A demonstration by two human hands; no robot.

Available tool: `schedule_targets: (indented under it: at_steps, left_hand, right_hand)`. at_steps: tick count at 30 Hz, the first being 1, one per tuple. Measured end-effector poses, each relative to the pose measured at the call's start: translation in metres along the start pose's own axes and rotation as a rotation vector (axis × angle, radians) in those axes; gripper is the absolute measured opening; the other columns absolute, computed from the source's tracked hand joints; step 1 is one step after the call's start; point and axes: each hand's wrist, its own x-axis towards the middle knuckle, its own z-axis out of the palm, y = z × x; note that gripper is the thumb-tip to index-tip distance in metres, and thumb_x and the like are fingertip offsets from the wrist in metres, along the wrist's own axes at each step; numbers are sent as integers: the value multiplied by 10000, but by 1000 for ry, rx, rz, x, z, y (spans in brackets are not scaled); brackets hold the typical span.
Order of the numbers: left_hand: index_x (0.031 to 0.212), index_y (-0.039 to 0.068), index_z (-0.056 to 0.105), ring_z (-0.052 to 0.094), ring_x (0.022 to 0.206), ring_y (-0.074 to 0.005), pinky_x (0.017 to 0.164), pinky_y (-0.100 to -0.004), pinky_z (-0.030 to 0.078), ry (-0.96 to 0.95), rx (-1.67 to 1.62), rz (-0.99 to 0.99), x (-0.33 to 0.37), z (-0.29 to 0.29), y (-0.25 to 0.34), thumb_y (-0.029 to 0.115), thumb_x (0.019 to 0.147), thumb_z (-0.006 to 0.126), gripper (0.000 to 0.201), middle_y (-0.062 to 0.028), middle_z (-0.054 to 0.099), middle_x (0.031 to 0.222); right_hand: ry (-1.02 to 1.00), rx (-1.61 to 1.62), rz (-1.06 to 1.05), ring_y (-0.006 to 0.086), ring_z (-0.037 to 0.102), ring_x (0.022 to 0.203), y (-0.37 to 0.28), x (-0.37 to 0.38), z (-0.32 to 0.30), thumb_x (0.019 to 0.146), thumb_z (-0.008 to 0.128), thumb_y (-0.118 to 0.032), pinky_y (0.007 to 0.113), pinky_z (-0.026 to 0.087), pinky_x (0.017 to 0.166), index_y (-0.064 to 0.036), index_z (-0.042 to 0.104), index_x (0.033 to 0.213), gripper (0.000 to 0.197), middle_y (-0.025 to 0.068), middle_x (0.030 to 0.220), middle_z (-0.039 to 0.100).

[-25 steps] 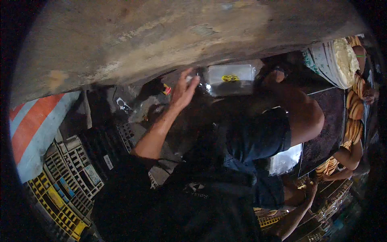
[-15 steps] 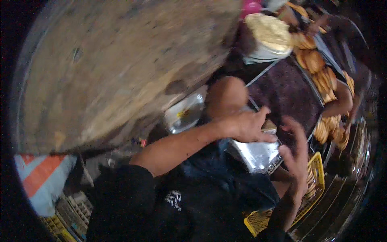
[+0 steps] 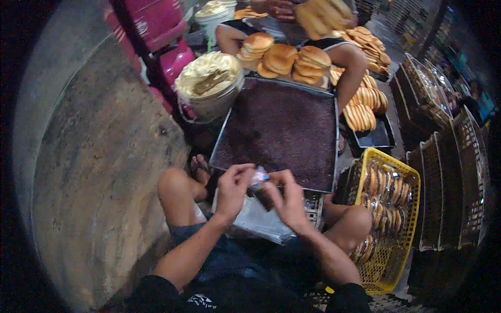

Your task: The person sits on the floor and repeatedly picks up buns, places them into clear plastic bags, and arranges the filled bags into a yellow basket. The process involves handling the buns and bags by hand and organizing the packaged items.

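Observation:
In front of my lap a small dark packet with a blue, white and red patch (image 3: pixel 259 178) is between my hands, blurred. Its kind cannot be made out. My left hand (image 3: pixel 232 189) has its fingers closed at the packet's upper left. My right hand (image 3: pixel 288 199) pinches its right side with thumb and fingers. Under the hands lies a stack of clear plastic bags (image 3: pixel 261 221) between my knees. Just beyond them is a large metal tray filled with a dark brown layer (image 3: pixel 284 128).
A bucket of pale yellow cream (image 3: pixel 209 78) stands left of the tray. Round buns (image 3: pixel 280 58) sit at its far edge, where another person holds a blurred stack of buns (image 3: pixel 323 18). At right are a yellow basket of wrapped buns (image 3: pixel 417 195) and dark crates (image 3: pixel 451 182).
The view has turned, bringing tray and basket squarely ahead. My hands were apart with fingers spread over the plastic bags; they have come together around the small packet.

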Motion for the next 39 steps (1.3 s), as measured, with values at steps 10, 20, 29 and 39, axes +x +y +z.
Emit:
schedule_targets:
  at_steps: [10, 20, 29, 39]
  left_hand:
    - [989, 34, 604, 583, 884, -145, 805, -305, 478, 850, 25, 279, -81, -139, 33, 254, 957, 519, 238, -47, 613, 941]
    - [1036, 43, 603, 569, 925, -182, 788, -331, 463, 651, -367, -148, -134, -281, -192, 319, 934, 429, 341, -57, 609, 980]
    - [917, -7, 670, 597, 726, -224, 691, -362, 451, 944, 476, -205, -96, -228, -139, 327, 876, 597, 345, -152, 653, 787]
    - [931, -6, 576, 556, 820, -128, 752, -285, 446, 918, 196, 152, -119, -222, -124, 181, 933, 577, 187, -59, 633, 844]
  right_hand:
    - [-384, 45, -354, 406, 602, 838, -103, 19, 140, 846, 615, -199, 495, 449, 671, -59, 453, 1121, 349, 200, 834, 610]
    - [-621, -178, -466, 369, 614, 851, -61, -16, 230, 687, 664, -105, 462, 501, 715, -63, 579, 891, 225, 153, 866, 599]
    - [-177, -69, -223, 248, 645, 716, -59, 44, 109, 876, 616, -129, 323, 500, 674, -14, 620, 951, 137, 143, 786, 646]
    - [-1026, -488, -321, 434, 588, 966, -56, 13, 266, 868, 588, -309, 503, 460, 811, -26, 475, 1152, 416, 270, 965, 627]
